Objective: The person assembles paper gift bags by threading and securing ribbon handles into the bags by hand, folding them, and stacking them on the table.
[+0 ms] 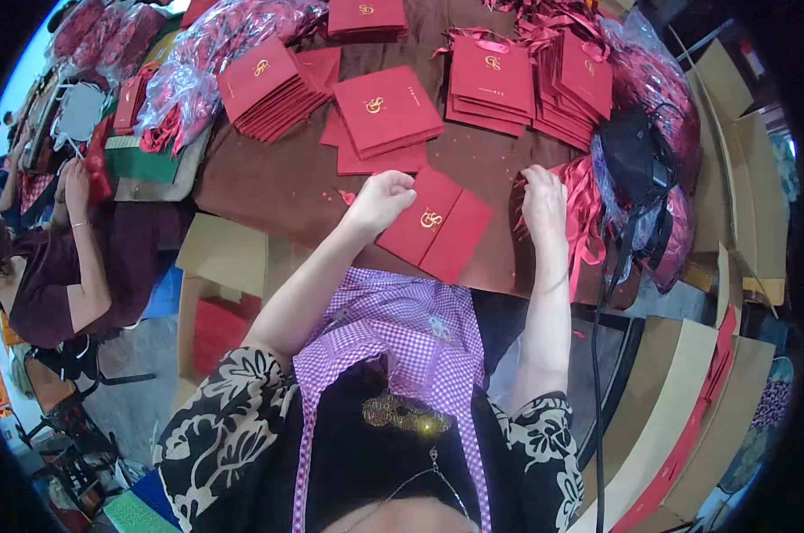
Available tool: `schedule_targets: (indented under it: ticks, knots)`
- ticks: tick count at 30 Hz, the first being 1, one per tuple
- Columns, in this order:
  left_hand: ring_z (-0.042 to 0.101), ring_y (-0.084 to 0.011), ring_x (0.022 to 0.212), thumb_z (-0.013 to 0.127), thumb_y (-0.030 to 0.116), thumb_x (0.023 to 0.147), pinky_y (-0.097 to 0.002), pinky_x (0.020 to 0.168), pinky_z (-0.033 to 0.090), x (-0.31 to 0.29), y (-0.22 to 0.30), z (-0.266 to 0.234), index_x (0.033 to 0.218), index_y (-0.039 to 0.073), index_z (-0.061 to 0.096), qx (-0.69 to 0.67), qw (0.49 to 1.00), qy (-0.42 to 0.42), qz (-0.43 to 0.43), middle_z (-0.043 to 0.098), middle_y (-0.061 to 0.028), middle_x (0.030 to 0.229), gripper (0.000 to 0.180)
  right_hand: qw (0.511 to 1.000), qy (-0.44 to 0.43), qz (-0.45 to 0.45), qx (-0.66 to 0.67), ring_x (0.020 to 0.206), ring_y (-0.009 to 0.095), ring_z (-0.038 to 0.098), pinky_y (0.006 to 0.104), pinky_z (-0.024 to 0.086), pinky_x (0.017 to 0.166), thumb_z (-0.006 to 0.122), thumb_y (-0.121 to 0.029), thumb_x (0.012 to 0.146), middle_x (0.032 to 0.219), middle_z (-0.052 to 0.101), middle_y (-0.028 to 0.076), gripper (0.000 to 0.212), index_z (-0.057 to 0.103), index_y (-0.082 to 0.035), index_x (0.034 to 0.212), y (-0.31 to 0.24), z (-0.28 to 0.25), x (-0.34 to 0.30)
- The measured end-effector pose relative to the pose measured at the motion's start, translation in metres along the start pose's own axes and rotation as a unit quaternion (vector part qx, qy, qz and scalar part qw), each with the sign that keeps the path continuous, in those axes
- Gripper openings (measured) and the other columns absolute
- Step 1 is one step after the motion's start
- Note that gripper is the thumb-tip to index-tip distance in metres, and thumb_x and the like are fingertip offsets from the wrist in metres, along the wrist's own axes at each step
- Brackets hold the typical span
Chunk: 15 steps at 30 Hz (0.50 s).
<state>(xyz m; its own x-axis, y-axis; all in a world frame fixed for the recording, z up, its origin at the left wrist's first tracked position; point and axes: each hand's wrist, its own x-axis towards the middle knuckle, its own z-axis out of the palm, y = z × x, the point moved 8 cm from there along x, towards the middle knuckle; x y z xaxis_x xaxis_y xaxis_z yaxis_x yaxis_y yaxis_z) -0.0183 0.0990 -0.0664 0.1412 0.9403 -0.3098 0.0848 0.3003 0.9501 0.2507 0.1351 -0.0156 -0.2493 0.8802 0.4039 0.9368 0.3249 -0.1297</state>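
Observation:
A flat red paper bag (pixel 437 226) with a gold emblem lies at the near edge of the brown table (pixel 269 182). My left hand (pixel 382 200) rests on its left upper edge, fingers curled over the paper. My right hand (pixel 542 195) is to the right of the bag, fingers closed among the red ribbons (pixel 584 218) piled there. Whether it grips a ribbon is hard to tell.
Stacks of red bags (pixel 269 89) (pixel 386 111) (pixel 491 80) (pixel 580 84) cover the far table. Plastic-wrapped red bundles (pixel 198 62) lie at left, a black bag (pixel 637 155) at right. Cardboard boxes (pixel 748 186) stand right. Another person (pixel 55 266) sits at left.

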Motion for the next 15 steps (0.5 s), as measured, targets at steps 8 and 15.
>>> schedule_targets:
  ticks: [8, 15]
  knots:
    - [0.057, -0.0081, 0.08, 0.061, 0.003, 0.086, -0.0218, 0.072, 0.048, 0.007, -0.013, 0.003, 0.111, -0.005, 0.057, 0.017, 1.0, -0.008, -0.005, 0.062, -0.003, 0.088, 0.027, 0.996, 0.008, 0.045, 0.072, 0.092, 0.028, 0.059, 0.04, 0.042, 0.08, 0.066, -0.008, 0.075, 0.091, 0.064, 0.008, 0.011, 0.062, -0.005, 0.085, 0.007, -0.008, -0.004]
    - [0.057, -0.0078, 0.081, 0.063, 0.002, 0.085, -0.0219, 0.074, 0.048, 0.003, -0.006, 0.012, 0.11, -0.005, 0.058, 0.039, 0.999, -0.006, -0.006, 0.062, -0.0026, 0.089, 0.027, 0.986, 0.124, -0.013, 0.109, 0.094, 0.023, 0.058, 0.0451, 0.034, 0.094, 0.068, -0.013, 0.077, 0.085, 0.062, 0.004, 0.01, 0.062, -0.009, 0.083, -0.024, -0.037, -0.007]
